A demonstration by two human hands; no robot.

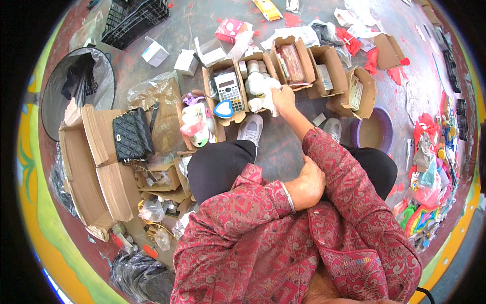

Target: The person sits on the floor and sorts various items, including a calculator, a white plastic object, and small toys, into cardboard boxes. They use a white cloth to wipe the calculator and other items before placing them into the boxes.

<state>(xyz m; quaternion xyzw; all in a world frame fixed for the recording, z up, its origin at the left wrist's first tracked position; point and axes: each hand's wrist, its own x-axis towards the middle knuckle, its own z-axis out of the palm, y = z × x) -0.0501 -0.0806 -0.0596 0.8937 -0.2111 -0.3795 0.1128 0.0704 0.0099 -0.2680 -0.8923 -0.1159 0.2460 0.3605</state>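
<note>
My right hand (284, 99) reaches forward, its fingers closed on a soft white cloth-like piece (271, 95) at the near end of an open cardboard box. White rounded items (254, 81) fill that box; their kind is unclear. My left hand (308, 183) lies curled against my right sleeve, thumb upward; its fingertips and anything in them are hidden. Left of the white items, another box holds a white calculator (229, 91) and a blue-and-white heart-shaped thing (223, 109). To the right, one box contains a pinkish pack (292, 63) and another a white packet (324, 77).
A black quilted handbag (132, 134) lies by long cardboard boxes (76, 167) on the left. A purple basin (389, 129) of murky water stands at right, near a colourful heap (428, 172). A black crate (134, 23) is at far left.
</note>
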